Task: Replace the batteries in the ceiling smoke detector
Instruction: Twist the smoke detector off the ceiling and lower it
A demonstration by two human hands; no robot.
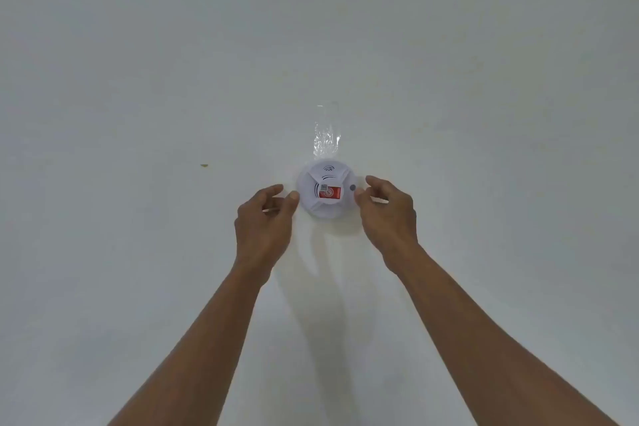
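1. Two bare forearms, rising from the bottom edge toward the middle of the view, left one from lower left, right one from lower right.
2. Left hand just left of the detector, fingers loosely curled and spread, holding nothing; thumb tip at the detector's left rim, contact too close to tell.
3. Right hand just right of the detector, fingers loosely curled, also holding nothing; thumb and forefinger tips close against the right rim, touching or only near, cannot tell.
4. Round white plastic smoke detector between the two hands, mounted flat against the ceiling, near the middle of the view.
5. On the detector's face: red rectangular sticker with a small grey-white label at its upper left corner, curved slots above and left of it, and a small round grey button near the right rim, just beside the right thumb tip.
6. Crinkled strip of clear glossy tape or plastic film stuck to the ceiling, running upward in the view from the detector's far edge.
7. Plain white painted ceiling filling the whole background, with one small yellowish-brown speck well left of the detector, and faint soft shadows of the arms below the detector.
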